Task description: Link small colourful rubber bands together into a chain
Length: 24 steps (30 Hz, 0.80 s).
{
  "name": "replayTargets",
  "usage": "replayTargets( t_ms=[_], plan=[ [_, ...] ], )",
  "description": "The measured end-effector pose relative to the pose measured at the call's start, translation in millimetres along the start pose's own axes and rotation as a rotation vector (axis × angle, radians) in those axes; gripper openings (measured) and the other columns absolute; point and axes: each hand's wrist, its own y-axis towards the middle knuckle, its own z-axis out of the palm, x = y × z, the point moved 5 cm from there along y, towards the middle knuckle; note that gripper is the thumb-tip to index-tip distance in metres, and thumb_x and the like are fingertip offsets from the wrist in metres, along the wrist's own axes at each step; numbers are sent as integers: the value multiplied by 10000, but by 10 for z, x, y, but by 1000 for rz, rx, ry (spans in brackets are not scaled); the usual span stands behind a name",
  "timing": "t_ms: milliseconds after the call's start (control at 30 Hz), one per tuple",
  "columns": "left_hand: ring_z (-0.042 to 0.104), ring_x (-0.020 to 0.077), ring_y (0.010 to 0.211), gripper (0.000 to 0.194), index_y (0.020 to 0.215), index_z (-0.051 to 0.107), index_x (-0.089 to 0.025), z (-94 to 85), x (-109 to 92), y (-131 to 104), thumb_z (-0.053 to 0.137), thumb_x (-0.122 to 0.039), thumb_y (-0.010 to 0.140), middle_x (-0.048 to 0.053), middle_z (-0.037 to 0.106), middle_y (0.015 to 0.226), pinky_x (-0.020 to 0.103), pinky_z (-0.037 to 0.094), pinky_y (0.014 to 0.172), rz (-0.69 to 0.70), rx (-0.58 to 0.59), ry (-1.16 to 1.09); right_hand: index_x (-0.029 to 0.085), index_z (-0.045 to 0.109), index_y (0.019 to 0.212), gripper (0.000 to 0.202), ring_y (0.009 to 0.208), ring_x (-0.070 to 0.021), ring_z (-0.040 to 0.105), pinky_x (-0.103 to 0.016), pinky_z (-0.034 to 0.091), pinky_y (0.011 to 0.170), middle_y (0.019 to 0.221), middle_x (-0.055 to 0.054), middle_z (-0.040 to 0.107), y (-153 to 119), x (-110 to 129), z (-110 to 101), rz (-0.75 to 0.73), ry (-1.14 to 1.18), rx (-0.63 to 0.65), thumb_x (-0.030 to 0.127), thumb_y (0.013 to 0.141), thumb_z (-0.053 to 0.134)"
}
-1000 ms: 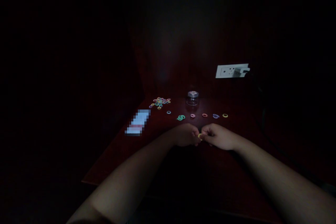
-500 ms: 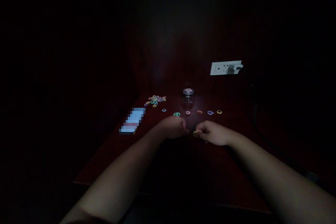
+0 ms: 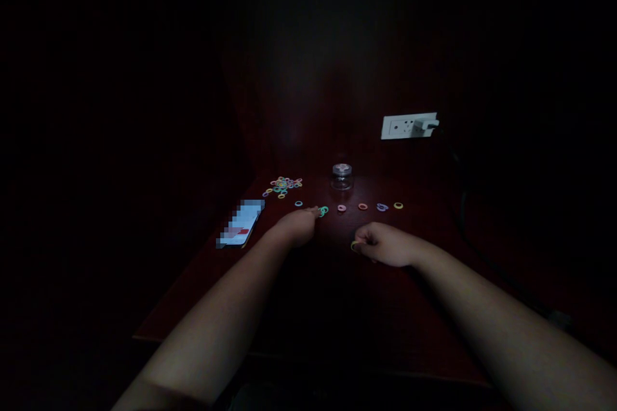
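My right hand (image 3: 388, 245) is closed in a pinch on a small yellow hair tie (image 3: 354, 246), just above the dark table. My left hand (image 3: 299, 226) reaches forward with fingers stretched out, their tips at the green hair ties (image 3: 323, 211); whether they press on them I cannot make out. Along the same row lie a blue hair tie (image 3: 299, 203), a pink one (image 3: 342, 208), a coral one (image 3: 363, 207), purple ones (image 3: 382, 207) and a yellow one (image 3: 398, 205).
A heap of mixed-colour hair ties (image 3: 283, 185) lies at the back left. Behind the row stands a clear lidded jar (image 3: 342, 176). A phone (image 3: 241, 223) rests left of my left arm. On the wall is a socket (image 3: 409, 126) with a plugged-in charger, its dark cable hanging on the right.
My left hand has moved left and its fingers have straightened toward the green hair ties. My right hand keeps its pinch on the yellow hair tie. The whole view has shifted slightly.
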Motion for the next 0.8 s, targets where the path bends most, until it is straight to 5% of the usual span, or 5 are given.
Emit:
replayTargets(
  t_ms=[200, 333, 500, 800],
  plan=[
    [405, 211, 1308, 471, 1321, 473, -114, -42, -8, 19, 380, -163, 861, 116, 428, 1417, 293, 309, 1084, 14, -80, -26, 174, 497, 644, 290, 488, -95, 447, -220, 303, 479, 540, 16, 536, 2, -11, 7, -26, 11, -7, 373, 852, 462],
    [595, 210, 1032, 313, 1093, 616, -164, -164, -147, -50, 437, -293, 871, 93, 648, 1125, 301, 440, 904, 66, -205, -211, 172, 510, 664, 279, 502, -95, 456, -217, 297, 486, 558, 15, 547, 20, -5, -1, -38, 3, -51, 369, 857, 463],
    [598, 133, 716, 270, 957, 617, -153, 34, -473, -96, 494, -363, 842, 43, 672, 837, 218, 447, 604, 256, 72, -628, 171, 522, 694, 276, 511, -95, 450, -215, 296, 488, 574, 14, 549, 43, -16, -19, -41, 1, -116, 379, 864, 458],
    [538, 98, 607, 242, 828, 602, -132, 204, -525, -61, 536, -364, 814, 32, 643, 740, 186, 378, 526, 242, 193, -669, 173, 521, 672, 239, 519, -98, 454, -213, 307, 489, 574, 16, 551, 38, -44, -19, -26, 2, -91, 333, 843, 471]
  ],
)
